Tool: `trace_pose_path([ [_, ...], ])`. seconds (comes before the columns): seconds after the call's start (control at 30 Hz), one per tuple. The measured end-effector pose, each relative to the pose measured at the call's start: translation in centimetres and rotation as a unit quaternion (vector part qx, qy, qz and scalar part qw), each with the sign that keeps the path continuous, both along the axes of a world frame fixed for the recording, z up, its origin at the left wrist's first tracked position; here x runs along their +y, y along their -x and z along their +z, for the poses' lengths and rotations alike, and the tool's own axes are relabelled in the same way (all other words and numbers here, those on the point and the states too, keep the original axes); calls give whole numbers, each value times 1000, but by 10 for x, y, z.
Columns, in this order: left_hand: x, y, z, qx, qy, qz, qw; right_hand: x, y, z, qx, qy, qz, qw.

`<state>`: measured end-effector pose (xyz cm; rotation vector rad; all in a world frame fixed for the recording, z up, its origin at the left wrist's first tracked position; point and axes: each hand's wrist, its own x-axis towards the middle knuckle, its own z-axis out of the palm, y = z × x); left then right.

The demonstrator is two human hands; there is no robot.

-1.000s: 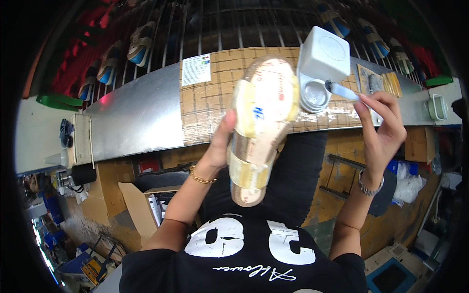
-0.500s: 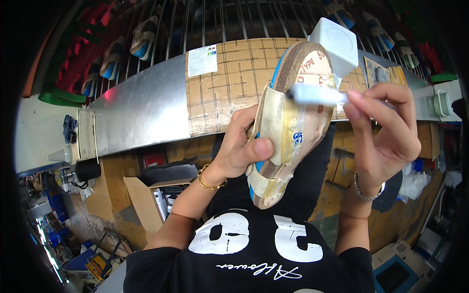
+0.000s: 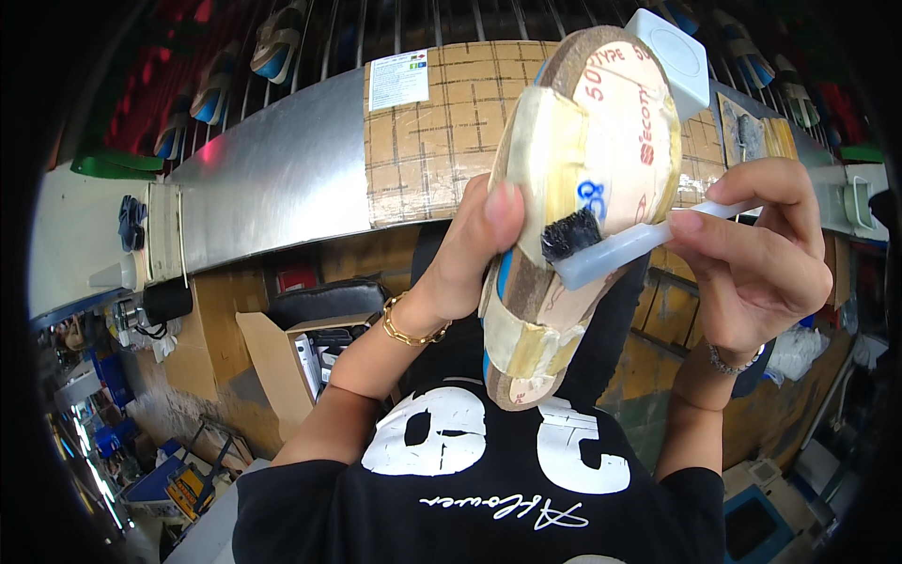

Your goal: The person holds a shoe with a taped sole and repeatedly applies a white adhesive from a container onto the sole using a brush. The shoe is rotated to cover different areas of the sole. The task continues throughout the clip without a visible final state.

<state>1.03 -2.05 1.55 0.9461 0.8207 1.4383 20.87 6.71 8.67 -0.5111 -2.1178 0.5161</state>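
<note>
My left hand (image 3: pixel 470 240) grips the left edge of a sandal upper on its last (image 3: pixel 615 141), its thumb pressed along the side. The underside faces up, with a tan insole board, a brown cork-coloured rim, cream strap ends folded over and a blue edge. Between the thumb and fingers of my right hand (image 3: pixel 761 249) is the white handle of a brush (image 3: pixel 620 252). Its black bristles (image 3: pixel 570 235) rest on the underside near the middle strap. The sandal hangs tilted in front of my chest.
Behind the sandal lies a cardboard sheet (image 3: pixel 451 141) on a metal bench (image 3: pixel 272 150). A white square container (image 3: pixel 672 61) stands at the bench's far right. More sandals (image 3: pixel 278 47) sit on a rack of metal rods. An open cardboard box (image 3: pixel 282 362) is below left.
The brush has moved down from the upper strap toward the middle of the sole and turned, showing its bristles. The sandal has come closer, and my left thumb has shifted up along its edge.
</note>
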Motion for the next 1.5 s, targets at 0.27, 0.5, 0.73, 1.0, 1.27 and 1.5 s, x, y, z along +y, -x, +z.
trace_pose_path([
  [0.27,-2,-11,20,-89,41,6,995,19,13,9,24,-6,16,1000],
  [0.5,6,-7,29,-70,25,83,994,-11,18,-8,42,166,-60,983],
  [0.73,5,-13,31,-38,32,98,994,-19,24,-8,24,8,-106,994],
  [1.0,1,-11,36,-50,47,86,994,-10,15,-11,35,-24,-28,999],
  [1.27,7,-10,25,-84,-12,110,990,-7,6,-1,-24,53,43,997],
  [1.5,8,-3,20,-112,-5,101,989,-7,2,0,-57,41,46,996],
])
